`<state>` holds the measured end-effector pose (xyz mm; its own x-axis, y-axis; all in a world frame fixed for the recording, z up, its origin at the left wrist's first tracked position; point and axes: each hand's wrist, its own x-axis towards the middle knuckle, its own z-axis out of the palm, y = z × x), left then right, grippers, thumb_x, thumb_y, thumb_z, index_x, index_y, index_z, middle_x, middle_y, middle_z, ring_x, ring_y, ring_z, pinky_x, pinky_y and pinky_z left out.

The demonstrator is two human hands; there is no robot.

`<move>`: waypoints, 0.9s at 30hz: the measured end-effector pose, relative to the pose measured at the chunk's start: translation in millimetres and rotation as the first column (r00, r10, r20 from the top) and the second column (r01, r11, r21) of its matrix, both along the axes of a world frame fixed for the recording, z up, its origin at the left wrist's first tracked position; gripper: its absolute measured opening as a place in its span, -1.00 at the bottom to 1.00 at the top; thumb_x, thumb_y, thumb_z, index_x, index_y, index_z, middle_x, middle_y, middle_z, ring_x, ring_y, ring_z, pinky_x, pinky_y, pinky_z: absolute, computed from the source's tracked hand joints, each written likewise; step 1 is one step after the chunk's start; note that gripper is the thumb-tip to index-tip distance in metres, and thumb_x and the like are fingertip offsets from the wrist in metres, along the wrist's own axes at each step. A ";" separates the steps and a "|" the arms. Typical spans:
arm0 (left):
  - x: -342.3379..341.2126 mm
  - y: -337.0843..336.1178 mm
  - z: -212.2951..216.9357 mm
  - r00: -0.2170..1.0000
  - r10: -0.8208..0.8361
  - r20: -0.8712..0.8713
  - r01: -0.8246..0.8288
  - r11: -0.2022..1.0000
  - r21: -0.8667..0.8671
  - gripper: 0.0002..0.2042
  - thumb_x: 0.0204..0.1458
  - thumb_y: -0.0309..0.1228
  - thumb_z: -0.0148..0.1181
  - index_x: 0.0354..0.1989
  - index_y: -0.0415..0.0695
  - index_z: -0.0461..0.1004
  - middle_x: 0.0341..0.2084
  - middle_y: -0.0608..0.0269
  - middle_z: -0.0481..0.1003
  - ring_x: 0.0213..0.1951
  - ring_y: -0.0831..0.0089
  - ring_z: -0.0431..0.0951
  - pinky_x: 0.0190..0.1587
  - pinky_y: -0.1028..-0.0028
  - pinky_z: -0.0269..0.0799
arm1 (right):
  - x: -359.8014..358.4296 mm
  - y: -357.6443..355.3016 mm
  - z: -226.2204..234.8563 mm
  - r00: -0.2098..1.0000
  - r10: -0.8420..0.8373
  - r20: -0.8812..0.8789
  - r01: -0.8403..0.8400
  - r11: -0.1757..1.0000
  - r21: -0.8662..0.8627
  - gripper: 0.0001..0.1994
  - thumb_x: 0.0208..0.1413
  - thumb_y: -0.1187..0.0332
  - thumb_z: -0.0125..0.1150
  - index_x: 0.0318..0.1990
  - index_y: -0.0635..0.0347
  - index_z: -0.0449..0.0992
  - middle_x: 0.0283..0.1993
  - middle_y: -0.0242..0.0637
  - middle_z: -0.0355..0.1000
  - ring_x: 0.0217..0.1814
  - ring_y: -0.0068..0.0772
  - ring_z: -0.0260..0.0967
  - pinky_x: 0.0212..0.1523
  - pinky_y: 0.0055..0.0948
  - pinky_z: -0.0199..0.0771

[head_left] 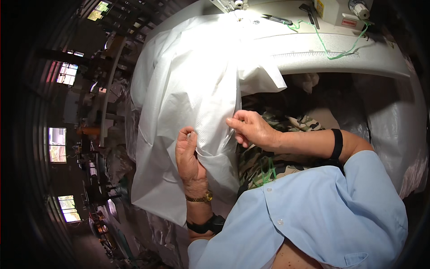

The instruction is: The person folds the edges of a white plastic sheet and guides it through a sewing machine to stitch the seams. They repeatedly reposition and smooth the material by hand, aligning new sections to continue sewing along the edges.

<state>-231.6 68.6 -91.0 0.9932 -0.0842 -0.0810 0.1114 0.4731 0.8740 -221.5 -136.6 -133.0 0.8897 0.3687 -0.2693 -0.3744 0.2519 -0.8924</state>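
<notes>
A large white dimpled fabric sheet [188,98] hangs from the sewing machine's needle area [237,6] over the table's front and down toward my lap. My left hand [190,157] is closed on the sheet, thumb and fingers pinching a fold of it. To its right, my right hand [257,130] pinches the sheet's right edge between thumb and fingertips, its other fingers curled. Between the hands the cloth is gathered into loose folds. A corner flap [264,76] of the sheet sticks out to the right below the table edge.
Thread snips [277,19] and a tangle of green thread [329,56] lie on the white machine table [304,65], which has a printed ruler. The machine head [342,13] stands at the far right. Green thread ends [267,172] rest on camouflage cloth [286,161] over my lap.
</notes>
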 end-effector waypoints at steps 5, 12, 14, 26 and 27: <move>-0.4 2.1 -2.3 1.000 0.018 0.016 -0.018 1.000 0.017 -0.89 0.26 -0.52 0.04 -0.08 -0.19 0.37 -0.19 0.09 0.54 -0.15 0.40 0.59 -0.04 0.43 0.57 | 8.8 8.2 -13.1 0.993 -0.035 -0.117 0.081 0.905 0.418 -0.77 0.31 0.18 0.12 -0.22 0.17 0.41 -0.65 -0.54 0.27 -0.70 -0.74 0.19 -0.56 -0.69 0.38; -6.3 3.7 -10.1 0.973 0.136 0.185 -0.202 0.889 0.412 -0.83 0.22 -0.45 0.15 -0.08 -0.23 0.39 -0.28 0.23 0.50 -0.27 0.54 0.50 -0.17 0.54 0.47 | -0.3 7.1 -9.6 0.965 0.261 -0.020 -0.246 0.928 0.279 -0.69 0.30 0.14 0.13 -0.33 0.22 0.51 -0.65 -0.45 0.37 -0.69 -0.72 0.27 -0.67 -0.67 0.27; -25.6 4.4 -11.1 0.924 0.090 0.370 -0.327 0.687 0.649 -0.80 0.19 -0.43 0.19 -0.09 -0.24 0.39 -0.31 0.27 0.46 -0.30 0.57 0.46 -0.20 0.56 0.42 | 3.1 6.3 -5.0 0.901 0.432 0.041 -0.434 0.899 0.053 -0.52 0.30 0.03 0.10 -0.54 0.23 0.52 -0.70 -0.40 0.38 -0.71 -0.68 0.26 -0.67 -0.66 0.24; -151.5 40.3 -95.6 0.996 -0.057 0.066 -0.070 -0.081 0.994 -0.69 -0.03 -0.17 0.38 -0.35 -0.19 0.59 -0.58 0.09 0.58 -0.53 0.16 0.61 -0.43 0.27 0.47 | 38.7 46.2 23.6 0.831 0.483 0.276 -0.396 0.862 -0.317 -0.55 0.17 0.11 0.15 -0.66 0.28 0.47 -0.69 -0.34 0.39 -0.66 -0.54 0.35 -0.60 -0.48 0.36; -153.0 45.1 -106.3 0.999 -0.038 0.035 -0.038 -0.074 0.997 -0.69 -0.03 -0.17 0.38 -0.35 -0.19 0.59 -0.58 0.09 0.58 -0.53 0.16 0.61 -0.43 0.27 0.47 | 39.8 49.9 23.0 0.830 0.490 0.265 -0.406 0.858 -0.315 -0.55 0.17 0.11 0.15 -0.66 0.28 0.47 -0.69 -0.34 0.39 -0.66 -0.54 0.35 -0.60 -0.48 0.36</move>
<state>-384.6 113.7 -197.3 0.9978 0.0496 -0.0430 0.0629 -0.9099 0.4099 -181.8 -86.7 -110.0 0.6920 0.7108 -0.1261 -0.0727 -0.1052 -0.9918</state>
